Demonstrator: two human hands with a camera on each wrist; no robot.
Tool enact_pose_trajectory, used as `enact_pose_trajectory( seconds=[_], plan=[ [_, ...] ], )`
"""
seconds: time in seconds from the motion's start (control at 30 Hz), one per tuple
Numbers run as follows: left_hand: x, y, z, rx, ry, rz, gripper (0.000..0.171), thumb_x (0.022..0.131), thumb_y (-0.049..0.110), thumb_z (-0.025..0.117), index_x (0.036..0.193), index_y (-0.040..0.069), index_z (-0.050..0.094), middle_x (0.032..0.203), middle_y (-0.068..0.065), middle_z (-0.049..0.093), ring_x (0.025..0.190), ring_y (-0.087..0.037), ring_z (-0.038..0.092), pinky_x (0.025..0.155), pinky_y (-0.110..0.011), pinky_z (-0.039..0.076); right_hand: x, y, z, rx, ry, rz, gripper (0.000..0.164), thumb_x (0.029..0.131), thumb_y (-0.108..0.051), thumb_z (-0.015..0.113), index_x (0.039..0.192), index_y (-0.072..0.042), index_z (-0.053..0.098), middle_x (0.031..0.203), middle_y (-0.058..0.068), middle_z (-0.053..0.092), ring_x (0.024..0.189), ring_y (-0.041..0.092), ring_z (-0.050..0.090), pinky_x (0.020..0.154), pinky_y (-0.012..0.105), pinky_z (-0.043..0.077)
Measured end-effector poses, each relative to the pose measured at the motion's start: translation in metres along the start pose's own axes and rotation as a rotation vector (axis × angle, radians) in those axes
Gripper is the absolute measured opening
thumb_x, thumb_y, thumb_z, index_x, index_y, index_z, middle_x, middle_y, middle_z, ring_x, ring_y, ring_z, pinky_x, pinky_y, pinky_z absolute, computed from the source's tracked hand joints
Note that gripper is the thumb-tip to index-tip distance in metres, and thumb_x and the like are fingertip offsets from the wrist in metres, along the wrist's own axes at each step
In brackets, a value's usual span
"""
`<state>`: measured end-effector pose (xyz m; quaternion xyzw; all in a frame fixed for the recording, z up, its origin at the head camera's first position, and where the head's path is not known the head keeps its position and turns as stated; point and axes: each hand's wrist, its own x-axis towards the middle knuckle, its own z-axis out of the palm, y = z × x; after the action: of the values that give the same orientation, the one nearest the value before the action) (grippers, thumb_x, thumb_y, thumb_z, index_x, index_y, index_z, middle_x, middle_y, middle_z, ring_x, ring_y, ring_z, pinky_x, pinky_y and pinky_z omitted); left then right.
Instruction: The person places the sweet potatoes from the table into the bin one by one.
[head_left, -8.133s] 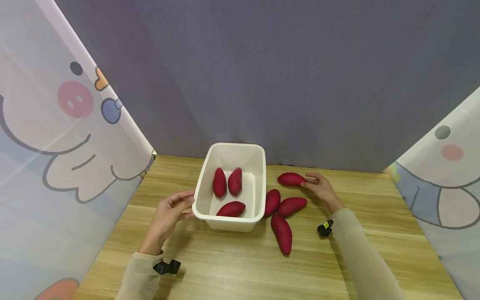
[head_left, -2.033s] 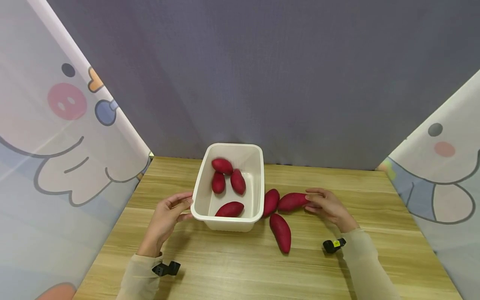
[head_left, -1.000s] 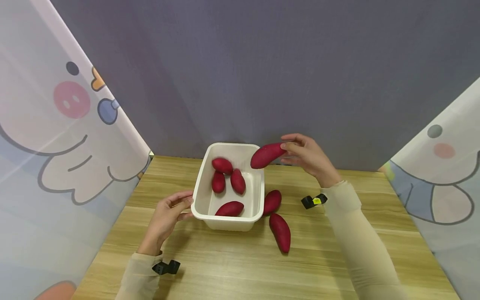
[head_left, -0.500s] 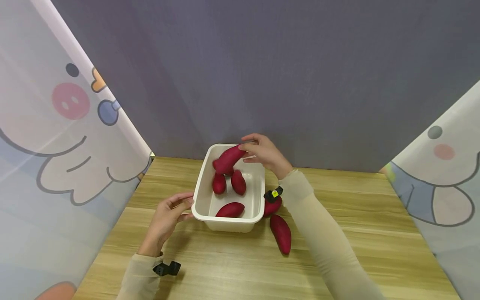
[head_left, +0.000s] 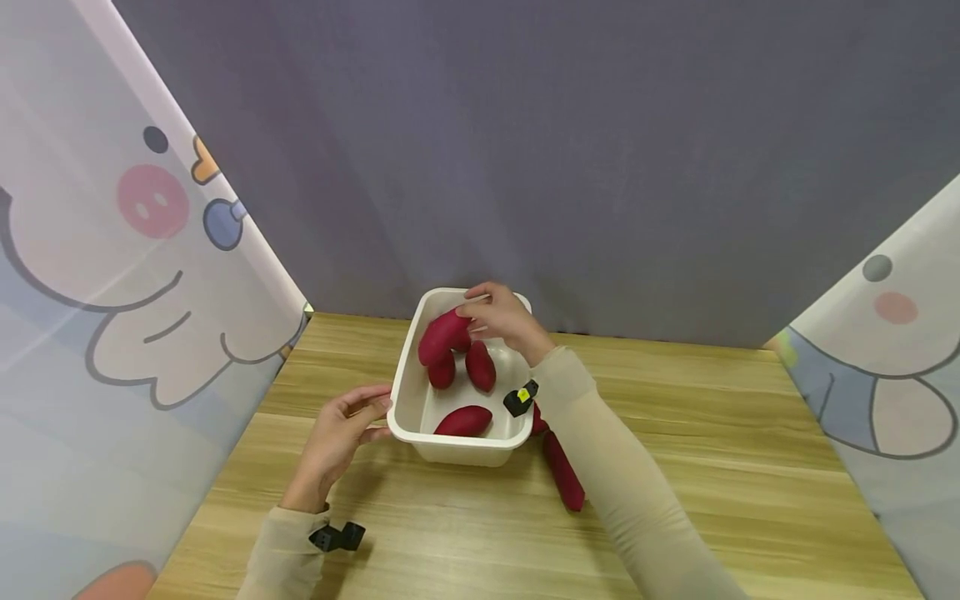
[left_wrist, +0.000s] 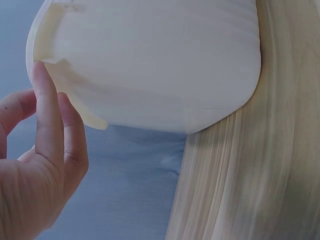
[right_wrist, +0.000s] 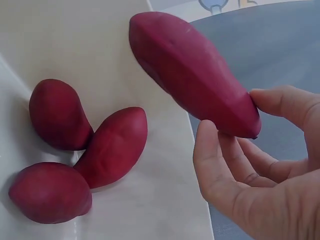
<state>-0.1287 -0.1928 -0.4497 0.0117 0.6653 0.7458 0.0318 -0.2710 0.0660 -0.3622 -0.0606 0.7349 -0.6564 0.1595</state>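
A white plastic bin (head_left: 461,454) stands on the wooden table, its left rim held by my left hand (head_left: 337,437), thumb on top and fingers under the lip. In the left wrist view the fingers reach the edge of the bin's pale outer wall (left_wrist: 160,60). My right hand (head_left: 506,318) pinches one end of a red sweet potato (head_left: 441,337), tilted over the far left part of the bin. The right wrist view shows this sweet potato (right_wrist: 195,75) between thumb and fingers, above the ones inside. Several lie on the floor, including one near the front (head_left: 464,422).
Right of the bin, two more sweet potatoes lie on the table: one (head_left: 564,473) partly covered by the right sleeve, the other (head_left: 538,419) mostly hidden behind bin and wrist. A grey curtain (head_left: 562,167) rises behind the table. Printed cartoon sheets (head_left: 150,292) flank both sides.
One more sweet potato went into the bin earlier. My right hand then lifted another from the table, carried it left and lowered it inside the rim. My left hand kept its hold.
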Motion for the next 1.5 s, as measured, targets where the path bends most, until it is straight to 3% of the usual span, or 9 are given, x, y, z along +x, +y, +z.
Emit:
enact_pose_trajectory(
  seconds=[0.2,0.3,0.43,0.57,0.8,0.97,1.2,1.5],
  plan=[
    [0.001,-0.001,0.000,0.002,-0.005,-0.002,0.041,0.095,0.007,0.070,0.127,-0.014,0.057,0.106,-0.011,0.066,0.092,-0.020,0.067,0.073,-0.032,0.064,0.001,0.003,0.003,-0.010,0.011,0.023,0.052,0.091,-0.011,0.071,0.136,0.005,0.050,0.109,0.015,0.064,0.099,0.044,0.063,0.087,0.048,0.060],
    [0.002,-0.001,0.001,0.000,-0.005,-0.009,0.042,0.095,0.006,0.070,0.128,-0.016,0.056,0.107,-0.012,0.066,0.092,-0.020,0.067,0.073,-0.031,0.064,0.000,0.002,0.002,-0.013,0.019,0.014,0.051,0.092,-0.012,0.070,0.136,0.004,0.050,0.110,0.016,0.064,0.095,0.041,0.066,0.081,0.044,0.062],
    [0.001,0.001,0.001,-0.006,-0.002,-0.013,0.042,0.095,0.005,0.069,0.128,-0.017,0.055,0.108,-0.015,0.064,0.092,-0.020,0.066,0.073,-0.030,0.063,-0.005,-0.008,0.000,-0.011,0.017,-0.018,0.050,0.093,-0.013,0.069,0.136,0.004,0.051,0.111,0.016,0.062,0.094,0.039,0.066,0.085,0.049,0.061],
    [0.001,0.002,0.001,-0.006,0.004,-0.017,0.041,0.095,0.004,0.069,0.128,-0.017,0.055,0.108,-0.017,0.064,0.091,-0.020,0.066,0.073,-0.030,0.063,-0.016,-0.020,-0.006,-0.015,0.004,-0.065,0.048,0.094,-0.013,0.069,0.135,0.004,0.051,0.114,0.018,0.061,0.097,0.040,0.066,0.089,0.054,0.058],
    [0.002,0.003,0.002,-0.004,0.002,-0.023,0.041,0.095,0.005,0.070,0.128,-0.016,0.056,0.108,-0.015,0.065,0.093,-0.021,0.066,0.074,-0.032,0.064,-0.051,-0.027,-0.030,-0.130,0.001,-0.175,0.042,0.094,-0.015,0.071,0.130,-0.002,0.055,0.113,0.018,0.063,0.090,0.033,0.067,0.080,0.045,0.063],
    [0.002,0.003,0.000,0.003,-0.002,-0.026,0.040,0.094,0.006,0.071,0.127,-0.014,0.058,0.108,-0.013,0.066,0.095,-0.024,0.066,0.074,-0.033,0.064,-0.084,-0.005,-0.057,-0.182,0.010,-0.223,0.043,0.094,-0.013,0.070,0.131,0.002,0.053,0.113,0.021,0.063,0.094,0.035,0.065,0.077,0.043,0.063],
    [0.001,0.003,-0.001,-0.002,0.001,-0.021,0.040,0.094,0.006,0.071,0.126,-0.014,0.058,0.107,-0.013,0.065,0.092,-0.021,0.067,0.074,-0.033,0.064,-0.129,0.043,-0.093,-0.250,0.023,-0.240,0.040,0.096,-0.008,0.068,0.129,0.008,0.053,0.112,0.025,0.061,0.090,0.035,0.066,0.071,0.038,0.064],
    [0.000,0.004,-0.002,-0.004,0.022,-0.030,0.040,0.095,0.004,0.069,0.127,-0.016,0.056,0.107,-0.014,0.065,0.095,-0.026,0.067,0.073,-0.031,0.063,-0.169,0.110,-0.106,-0.297,0.047,-0.136,0.038,0.096,-0.006,0.066,0.129,0.008,0.052,0.115,0.029,0.059,0.094,0.040,0.064,0.073,0.044,0.063]
  ],
)
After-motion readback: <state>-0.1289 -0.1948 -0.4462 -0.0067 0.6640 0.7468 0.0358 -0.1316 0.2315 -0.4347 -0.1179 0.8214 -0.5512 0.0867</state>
